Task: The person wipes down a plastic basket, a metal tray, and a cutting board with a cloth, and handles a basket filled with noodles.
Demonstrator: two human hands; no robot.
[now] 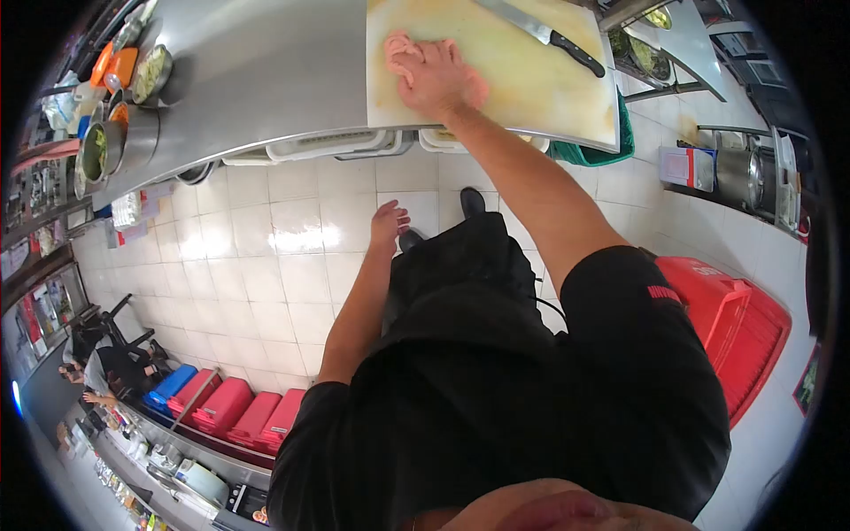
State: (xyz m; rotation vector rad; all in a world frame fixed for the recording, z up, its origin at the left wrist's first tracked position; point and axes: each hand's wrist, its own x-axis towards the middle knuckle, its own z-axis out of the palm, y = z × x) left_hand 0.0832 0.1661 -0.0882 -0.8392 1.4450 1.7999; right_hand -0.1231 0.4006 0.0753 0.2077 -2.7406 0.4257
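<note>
On the pale cutting board (522, 97) lies pink raw meat (401, 46), with my right hand (434, 81) pressed onto it. Its fingers reach over the meat, and more of the meat shows at both sides of the hand. A knife (549, 35) with a black handle rests near the board's far edge, to the right of the meat. My left hand (388, 223) hangs above the floor in front of the counter, holding nothing, its fingers apart and slightly curled.
The steel counter (266, 66) runs left from the board, with metal bowls (152, 75) of chopped food at its end. A green bin (602, 146) stands under the board's right side. Red bins (735, 327) stand right and behind. Another person (119, 367) is far off at lower left.
</note>
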